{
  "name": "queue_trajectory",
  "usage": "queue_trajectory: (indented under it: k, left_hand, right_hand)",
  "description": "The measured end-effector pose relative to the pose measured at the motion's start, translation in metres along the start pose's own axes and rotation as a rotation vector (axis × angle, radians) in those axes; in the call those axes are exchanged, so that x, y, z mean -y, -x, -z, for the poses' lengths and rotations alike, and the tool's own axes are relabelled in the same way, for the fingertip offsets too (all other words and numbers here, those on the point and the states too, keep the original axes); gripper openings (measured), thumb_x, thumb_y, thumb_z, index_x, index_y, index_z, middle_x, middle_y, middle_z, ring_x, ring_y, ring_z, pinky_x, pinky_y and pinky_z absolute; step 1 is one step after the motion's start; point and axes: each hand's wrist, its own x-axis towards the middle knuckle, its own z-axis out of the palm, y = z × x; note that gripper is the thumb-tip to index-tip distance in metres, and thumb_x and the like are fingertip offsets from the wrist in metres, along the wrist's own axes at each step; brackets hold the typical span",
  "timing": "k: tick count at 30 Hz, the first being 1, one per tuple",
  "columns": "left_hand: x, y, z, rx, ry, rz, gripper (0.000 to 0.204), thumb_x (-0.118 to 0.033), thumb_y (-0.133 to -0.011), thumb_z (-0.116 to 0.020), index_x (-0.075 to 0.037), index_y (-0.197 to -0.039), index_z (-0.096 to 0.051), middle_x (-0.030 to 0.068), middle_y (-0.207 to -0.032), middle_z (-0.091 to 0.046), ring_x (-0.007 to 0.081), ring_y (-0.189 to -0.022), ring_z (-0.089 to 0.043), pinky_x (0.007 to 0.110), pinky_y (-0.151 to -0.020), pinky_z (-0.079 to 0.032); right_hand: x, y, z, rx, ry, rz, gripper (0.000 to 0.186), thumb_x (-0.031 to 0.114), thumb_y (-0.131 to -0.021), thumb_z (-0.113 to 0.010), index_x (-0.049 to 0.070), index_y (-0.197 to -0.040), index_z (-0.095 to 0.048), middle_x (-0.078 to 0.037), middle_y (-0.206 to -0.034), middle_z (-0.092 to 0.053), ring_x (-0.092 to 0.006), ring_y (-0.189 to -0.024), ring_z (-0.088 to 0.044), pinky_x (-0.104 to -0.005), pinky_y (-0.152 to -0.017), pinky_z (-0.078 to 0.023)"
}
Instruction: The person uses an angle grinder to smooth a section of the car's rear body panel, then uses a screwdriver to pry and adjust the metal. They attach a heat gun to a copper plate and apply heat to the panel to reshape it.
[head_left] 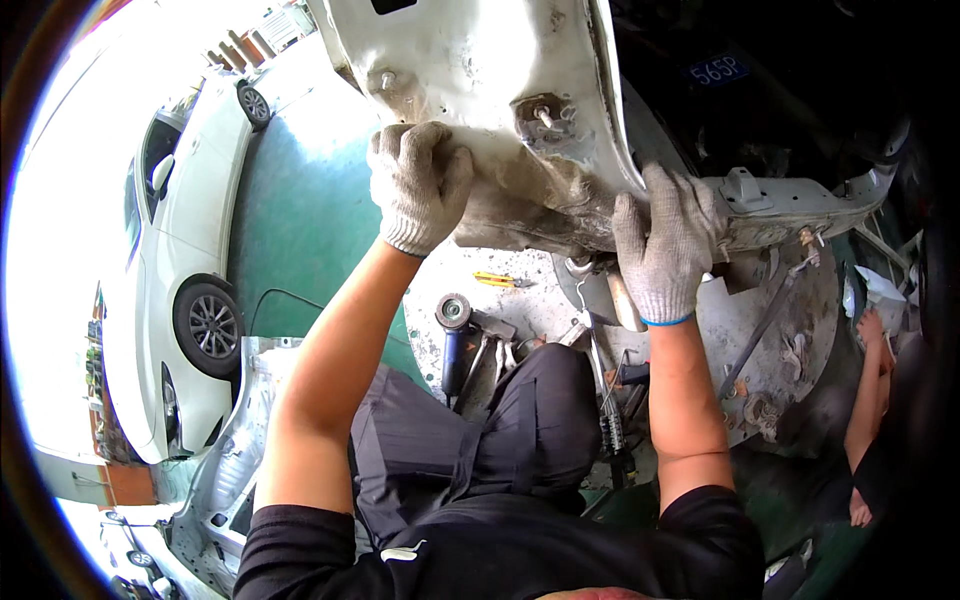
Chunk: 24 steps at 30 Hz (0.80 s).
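Observation:
Before me stands a dirty white metal car body panel [480, 60] with studs and a brown-stained lower part. My left hand [418, 185], in a grey knitted glove, is closed with bent fingers against the panel's left side. On the lower right, my gloved right hand [668, 245] grips the panel's edge where it meets a long metal crossbar [790, 205]; its fingertips are partly hidden. Below lie a blue angle grinder [453, 335] with a flap disc, a yellow utility knife [497, 280] and a hammer-like metal tool [493, 328].
A white car [200, 260] stands to the left on the green floor [290, 215]. Another body part [240, 460] lies by my left elbow. At the right, another person's arm [868, 390] reaches in beside the crossbar. A dark tool with a coil [612, 430] lies near my knee.

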Motion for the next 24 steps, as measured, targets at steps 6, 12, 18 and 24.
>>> queue_trajectory:
  k: [6,12,18,24]
  left_hand:
    - [-0.002,0.042,0.024,-0.029,0.166,0.196,0.028,-0.007,-0.087,-0.071,-0.003,-0.113,-0.06,0.015,-0.106,-0.059,0.0311,-0.1,-0.058,0.041,-0.092,-0.048]
    - [0.044,0.305,0.0,0.507,-0.08,0.885,0.042,-0.036,-0.09,-0.069,-0.002,-0.113,-0.062,0.0236,-0.108,-0.063,0.0434,-0.106,-0.058,0.051,-0.097,-0.045]
    - [0.082,0.489,-0.027,1.497,-0.03,1.295,0.098,-0.073,-0.069,-0.079,0.004,-0.128,-0.065,0.0269,-0.124,-0.07,0.0379,-0.115,-0.07,0.045,-0.097,-0.055]
    - [0.07,0.557,-0.078,1.204,0.306,1.463,0.042,-0.039,-0.075,-0.084,-0.006,-0.099,-0.076,0.0111,-0.091,-0.075,0.0235,-0.083,-0.073,0.044,-0.079,-0.058]
  right_hand:
    - [0.009,-0.002,-0.005,0.045,0.03,-0.043,0.036,0.033,-0.09,-0.068,0.01,-0.116,-0.069,-0.012,-0.107,-0.07,-0.0356,-0.104,-0.063,-0.0485,-0.088,-0.048]
    - [0.02,-0.006,-0.006,0.087,0.156,-0.096,0.033,0.028,-0.09,-0.062,0.002,-0.11,-0.066,-0.017,-0.104,-0.067,-0.0366,-0.101,-0.059,-0.0511,-0.089,-0.043]
    - [0.036,-0.008,-0.023,0.031,0.346,-0.183,0.027,0.018,-0.084,-0.059,0.0,-0.104,-0.062,-0.019,-0.1,-0.064,-0.0402,-0.096,-0.056,-0.0527,-0.089,-0.041]
    - [0.044,-0.001,-0.027,0.06,0.498,-0.251,0.02,0.013,-0.083,-0.056,-0.001,-0.098,-0.059,-0.022,-0.093,-0.059,-0.0441,-0.095,-0.054,-0.0564,-0.088,-0.042]
